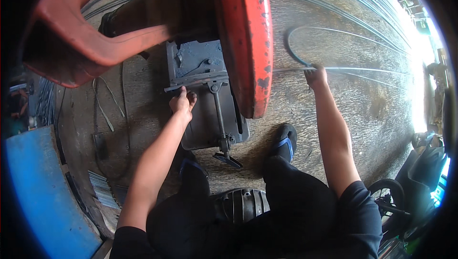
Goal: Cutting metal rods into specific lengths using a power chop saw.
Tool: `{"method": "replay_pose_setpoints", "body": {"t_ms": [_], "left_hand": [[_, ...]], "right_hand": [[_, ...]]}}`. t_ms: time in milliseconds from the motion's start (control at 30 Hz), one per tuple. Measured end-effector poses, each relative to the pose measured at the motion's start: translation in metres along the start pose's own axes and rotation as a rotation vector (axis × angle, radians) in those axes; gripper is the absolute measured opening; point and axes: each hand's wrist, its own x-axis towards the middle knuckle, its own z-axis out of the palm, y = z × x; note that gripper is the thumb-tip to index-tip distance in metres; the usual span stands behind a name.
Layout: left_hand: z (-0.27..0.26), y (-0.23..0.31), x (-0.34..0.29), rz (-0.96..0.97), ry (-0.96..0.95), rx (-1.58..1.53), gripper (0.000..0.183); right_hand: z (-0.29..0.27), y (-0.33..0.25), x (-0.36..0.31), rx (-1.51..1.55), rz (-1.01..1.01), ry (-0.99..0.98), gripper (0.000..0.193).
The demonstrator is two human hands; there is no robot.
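A red chop saw, seen by its blade guard (pixel 260 44) and handle (pixel 102 53), stands over a grey metal base (pixel 205 120). On the base is a vise with a long screw (pixel 219 111) and a jaw (pixel 200 80). My left hand (pixel 182 104) is at the left end of the jaw, fingers curled and one digit extended against its edge; whatever it may pinch is hidden. To the right of the guard, my right hand (pixel 316 75) is closed around a thin metal rod (pixel 362 69). Where the rod meets the blade is hidden behind the guard.
A curved rod (pixel 290 39) loops beside my right hand. Several long rods (pixel 334 6) lie on the worn floor at the upper right. Short cut rods (pixel 103 190) and a blue panel (pixel 45 192) are at left. A wheel (pixel 387 201) stands at lower right.
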Motion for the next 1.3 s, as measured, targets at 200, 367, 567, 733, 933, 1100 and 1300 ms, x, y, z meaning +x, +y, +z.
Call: {"method": "replay_pose_setpoints", "body": {"t_ms": [200, 367, 567, 733, 933, 1100, 1300], "left_hand": [[0.005, 0.003, -0.023, 0.209, -0.155, 0.34, 0.025], [0.004, -0.001, -0.068, 1.32, -0.416, 0.773, 0.022], [0.073, -0.027, -0.093, 1.271, -1.221, 1.356, 0.023], [0.189, -0.071, -0.069, 1.966, -0.76, 1.491, 0.036], [0.222, -0.104, -0.05, 1.124, -0.596, 1.896, 0.035], [0.214, -0.098, -0.043, 1.115, -0.657, 1.818, 0.03], [0.198, -0.1, -0.041, 1.339, -0.531, 1.768, 0.028]], "right_hand": [[-0.006, -0.005, -0.022, -0.188, 0.017, -0.001, 0.033], [-0.023, -0.01, -0.018, -0.292, 0.024, -0.092, 0.041], [-0.029, -0.017, 0.007, -0.282, -0.065, -0.139, 0.043], [-0.02, -0.056, 0.012, 0.142, -0.07, 0.041, 0.055], [-0.033, -0.068, 0.016, 0.304, 0.037, -0.003, 0.02], [-0.03, -0.065, 0.01, 0.285, -0.013, 0.01, 0.016], [-0.025, -0.044, -0.004, 0.282, -0.124, 0.161, 0.012]]}}
